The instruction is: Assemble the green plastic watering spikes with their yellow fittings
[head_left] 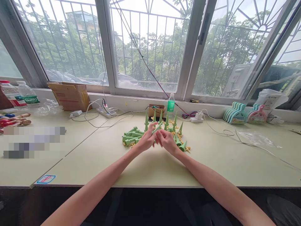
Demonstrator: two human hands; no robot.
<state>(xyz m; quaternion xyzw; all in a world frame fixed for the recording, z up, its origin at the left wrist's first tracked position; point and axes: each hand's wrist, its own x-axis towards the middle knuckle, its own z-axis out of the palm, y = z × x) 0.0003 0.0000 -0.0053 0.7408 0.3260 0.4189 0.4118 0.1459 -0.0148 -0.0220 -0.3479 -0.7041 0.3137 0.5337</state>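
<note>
Over the table's middle my two hands meet. My left hand (147, 138) is closed around a green plastic cone (157, 127), its tip pointing up and to the right. Close against it, my right hand (167, 141) pinches at the cone's lower end; whatever its fingertips hold is hidden. Behind the hands several green cones (146, 121) stand upright in a row. Several green tubular pieces (130, 141) lie heaped on the left. Small yellow pieces (187, 148) are scattered on the right among tipped green cones (182, 146).
At the back stand a green-labelled bottle (171, 105), a small box (157, 110) and a larger cardboard box (70, 97). White cables run from a power strip (107, 112). Teal hangers (235, 113) and pink ones (258, 115) are at right; wooden-handled items (16, 121) lie at left.
</note>
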